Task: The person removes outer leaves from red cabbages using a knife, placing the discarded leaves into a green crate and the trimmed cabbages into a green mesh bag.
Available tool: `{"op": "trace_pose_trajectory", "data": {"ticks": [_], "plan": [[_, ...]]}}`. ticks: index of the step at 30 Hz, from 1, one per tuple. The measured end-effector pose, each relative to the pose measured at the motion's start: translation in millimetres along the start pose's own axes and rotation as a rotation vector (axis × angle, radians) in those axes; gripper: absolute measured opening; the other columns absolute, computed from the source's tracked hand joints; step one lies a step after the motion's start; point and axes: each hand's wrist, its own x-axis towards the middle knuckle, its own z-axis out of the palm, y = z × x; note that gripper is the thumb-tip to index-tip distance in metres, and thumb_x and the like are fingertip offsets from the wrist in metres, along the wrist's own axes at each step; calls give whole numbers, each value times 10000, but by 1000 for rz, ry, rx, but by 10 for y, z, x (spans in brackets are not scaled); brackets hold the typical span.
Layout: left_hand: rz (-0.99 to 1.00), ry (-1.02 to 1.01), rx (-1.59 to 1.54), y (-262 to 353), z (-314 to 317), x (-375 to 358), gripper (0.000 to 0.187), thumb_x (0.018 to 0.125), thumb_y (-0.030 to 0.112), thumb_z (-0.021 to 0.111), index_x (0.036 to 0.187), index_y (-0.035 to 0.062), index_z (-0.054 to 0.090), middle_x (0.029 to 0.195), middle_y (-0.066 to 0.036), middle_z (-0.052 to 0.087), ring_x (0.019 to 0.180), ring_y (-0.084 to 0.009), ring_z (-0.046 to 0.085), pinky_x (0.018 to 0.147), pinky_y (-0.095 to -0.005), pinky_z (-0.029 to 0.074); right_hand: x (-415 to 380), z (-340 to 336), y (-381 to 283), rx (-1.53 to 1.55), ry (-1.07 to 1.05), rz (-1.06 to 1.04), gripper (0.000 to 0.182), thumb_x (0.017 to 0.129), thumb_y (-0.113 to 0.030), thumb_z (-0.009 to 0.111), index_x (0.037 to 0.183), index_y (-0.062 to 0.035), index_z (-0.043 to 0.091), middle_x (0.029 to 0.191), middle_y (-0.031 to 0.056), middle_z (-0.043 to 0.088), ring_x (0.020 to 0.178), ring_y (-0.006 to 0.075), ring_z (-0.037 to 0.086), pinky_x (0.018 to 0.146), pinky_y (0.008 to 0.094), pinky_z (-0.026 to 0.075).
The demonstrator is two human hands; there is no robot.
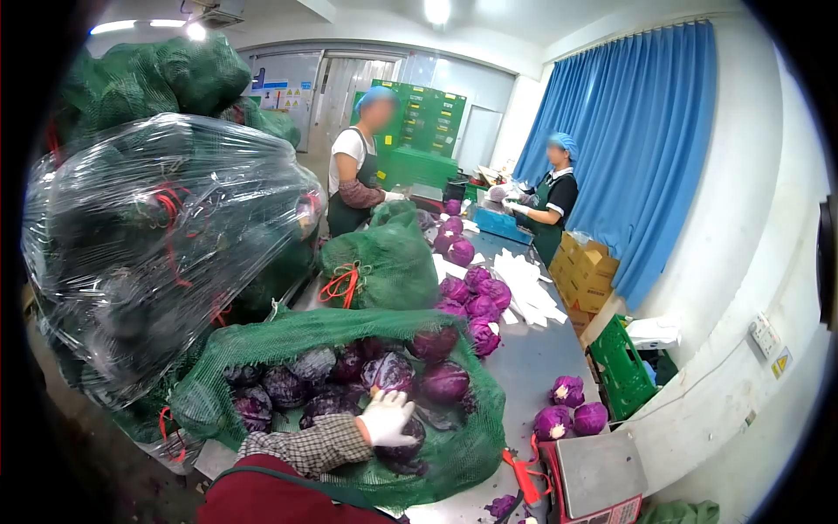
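From where I stand, the left hand point(387, 419) has its fingers at a purple cabbage point(390, 370) by their tips, whether gripping I can't tell, and tugging could topple the loosely piled heads beside them.

The bottom edge crops the red garment point(279, 498), and the notices point(284, 96) are illegibly small.

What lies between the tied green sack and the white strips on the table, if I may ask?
A cluster of purple cabbages, in the head view.
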Motion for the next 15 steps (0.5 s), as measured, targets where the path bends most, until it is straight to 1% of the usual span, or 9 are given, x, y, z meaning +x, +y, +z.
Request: {"op": "trace_pose_trajectory", "data": {"ticks": [1,3,4,5,7,9,11,13,15], "plan": [[-20,6,31,-83,54,-145,783,709,568,700,1204,-19,547,1178,-198,522,1151,-358,496,973,-503,389,-58,9,-78,-9,-5,21,245,980,-273,565,1054,-46,509,665,59,561,398,114,461,337,252,349],[-89,-89,56,-173,92,-415,784,711,588,693,1192,-17,556,1177,-201,530,1169,-359,489,1016,-510,360,0,-32,36,10,-16,20,245,970,-278,582,1050,-57,516,688,66,580,397,111,454,334,242,338],[-62,-223,142,-206,85,-496,793,712,610,687,1182,-17,566,1181,-211,537,1192,-365,477,1072,-528,305,17,-48,68,25,-22,28,246,968,-283,585,1051,-62,518,692,67,582,397,110,454,333,239,335],[-2,-180,246,-191,78,-609,814,716,628,677,1199,-18,569,1228,-231,534,1253,-376,436,1115,-538,244,45,-55,102,42,-28,34,247,966,-288,588,1051,-67,519,696,68,585,397,110,454,332,236,332],[15,-160,280,-178,87,-715,874,723,646,662,1273,-19,531,1335,-253,478,1317,-389,380,1130,-547,214,65,-62,122,21,-24,25,240,960,-292,599,1052,-84,523,707,72,590,395,110,456,330,232,327],[-56,-46,182,-235,88,-715,931,727,664,648,1341,-16,481,1417,-261,412,1365,-395,327,1142,-545,188,56,-67,107,-13,-33,10,240,959,-291,601,1057,-87,521,708,72,588,396,112,460,329,235,330],[-147,5,256,-340,-19,-761,1021,701,703,647,1367,-41,436,1430,-268,387,1373,-415,305,1144,-552,175,52,-65,120,30,-28,19,240,960,-288,599,1058,-85,517,700,73,584,393,116,461,328,242,331],[-244,-11,295,-453,-131,-793,1115,656,749,651,1378,-65,406,1428,-284,377,1373,-430,298,1147,-552,162,74,-68,147,44,-24,23,236,961,-282,596,1059,-84,513,689,74,580,390,120,463,326,247,332],[-325,-120,179,-524,-182,-807,1219,610,815,628,1404,-72,368,1429,-303,365,1368,-438,306,1149,-566,137,99,-59,179,36,-20,21,228,963,-273,590,1061,-83,510,677,75,575,388,123,465,324,252,332]]}}
